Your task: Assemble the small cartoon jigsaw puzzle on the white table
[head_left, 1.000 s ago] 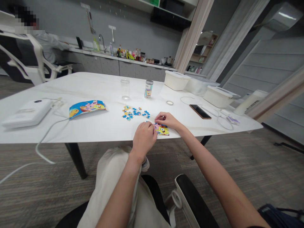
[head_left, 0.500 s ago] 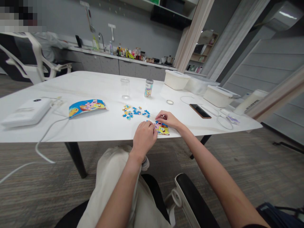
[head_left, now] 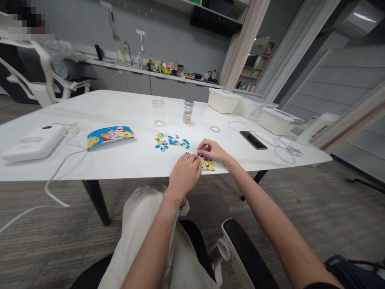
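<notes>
A small part-built cartoon jigsaw lies at the near edge of the white table. My left hand rests curled on its left side and covers part of it. My right hand sits just behind the jigsaw with its fingers pinched together; a small piece may be in them but it is too small to name. Several loose blue and yellow pieces lie scattered to the left, beyond my left hand.
A cartoon picture sheet lies at the left, a white device with cable beyond it. A clear cup, a printed jar, a phone, a ring and white boxes stand further back. A person sits far left.
My left hand has slid slightly right over the jigsaw. My right hand stays by its far edge, fingers shifting a little. The view has tilted slightly.
</notes>
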`<state>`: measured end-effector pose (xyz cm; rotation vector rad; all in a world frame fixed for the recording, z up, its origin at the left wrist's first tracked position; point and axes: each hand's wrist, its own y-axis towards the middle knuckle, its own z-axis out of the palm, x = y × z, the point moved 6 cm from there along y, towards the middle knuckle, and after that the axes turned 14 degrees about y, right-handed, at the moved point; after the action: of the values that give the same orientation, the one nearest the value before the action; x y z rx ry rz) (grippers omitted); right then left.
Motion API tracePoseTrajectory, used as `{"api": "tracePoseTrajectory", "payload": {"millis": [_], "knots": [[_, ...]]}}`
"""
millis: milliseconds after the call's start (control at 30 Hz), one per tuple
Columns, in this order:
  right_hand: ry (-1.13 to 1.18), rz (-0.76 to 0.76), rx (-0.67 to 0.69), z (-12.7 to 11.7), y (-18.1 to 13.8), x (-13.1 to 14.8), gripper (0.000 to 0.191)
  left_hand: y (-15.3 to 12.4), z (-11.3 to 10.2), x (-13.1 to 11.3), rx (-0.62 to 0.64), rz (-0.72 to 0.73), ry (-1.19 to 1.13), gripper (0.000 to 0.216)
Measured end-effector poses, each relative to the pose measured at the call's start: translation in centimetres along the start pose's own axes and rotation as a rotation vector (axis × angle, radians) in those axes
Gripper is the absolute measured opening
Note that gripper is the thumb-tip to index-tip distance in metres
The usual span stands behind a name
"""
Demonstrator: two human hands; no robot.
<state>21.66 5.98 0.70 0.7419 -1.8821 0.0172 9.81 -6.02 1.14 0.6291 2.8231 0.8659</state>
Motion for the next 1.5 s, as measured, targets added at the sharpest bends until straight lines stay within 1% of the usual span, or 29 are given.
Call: {"api": "tracePoseTrajectory", "payload": {"millis": [67, 133, 200, 267, 333, 433, 467, 533, 633, 767, 967, 1133, 1333, 1500], "knots": [[0.05, 0.001, -0.083, -0.6, 0.1, -0.3, 0.021, 0.0, -0.1, 0.1, -0.005, -0.023, -0.002, 0.025], [0.073, -0.011, -0.184, -1.4, 0.2, -0.5, 0.025, 0.0, -0.2, 0.4, -0.01, -0.085, 0.008, 0.023], [0.06, -0.013, -0.287, -2.2, 0.2, -0.8, 0.027, 0.0, -0.3, 0.8, -0.011, -0.155, 0.019, 0.021], [0.032, -0.009, -0.39, -3.0, 0.1, -1.0, 0.027, 0.0, -0.4, 1.1, -0.019, -0.193, 0.009, 0.019], [-0.004, -0.006, -0.489, -3.8, -0.1, -1.1, 0.025, -0.1, -0.4, 0.9, -0.036, -0.151, -0.024, 0.018], [-0.074, -0.023, -0.621, -4.9, -0.6, -1.1, 0.022, -0.2, -0.3, 0.0, -0.04, 0.035, -0.057, 0.021], [-0.099, -0.023, -0.651, -5.1, -0.8, -1.2, 0.02, -0.3, -0.2, -0.2, -0.035, 0.084, -0.059, 0.021], [-0.145, 0.007, -0.683, -5.4, -0.9, -1.7, 0.016, -0.3, -0.1, -0.5, -0.019, 0.129, -0.063, 0.021], [-0.208, 0.118, -0.657, -5.4, -0.8, -2.8, 0.01, -0.3, -0.1, -0.5, 0.014, 0.123, -0.062, 0.018], [-0.283, 0.222, -0.579, -5.0, -0.7, -3.8, 0.013, -0.4, 0.2, -0.6, 0.03, 0.11, -0.042, 0.019], [-0.367, 0.221, -0.502, -4.6, -0.9, -4.1, 0.023, -0.5, 0.4, -0.5, 0.046, 0.096, -0.048, 0.019], [-0.34, 0.237, -0.516, -4.9, -1.3, -4.1, 0.028, -0.5, 0.4, -0.4, 0.065, 0.085, -0.067, 0.021], [-0.354, 0.265, -0.473, -5.1, -1.7, -3.4, 0.023, -0.4, 0.2, -0.1, 0.036, 0.025, -0.098, 0.031], [-0.369, 0.278, -0.468, -4.8, -1.7, -3.1, 0.015, -0.5, 0.4, 0.0, 0.07, 0.012, -0.091, 0.032]]}}
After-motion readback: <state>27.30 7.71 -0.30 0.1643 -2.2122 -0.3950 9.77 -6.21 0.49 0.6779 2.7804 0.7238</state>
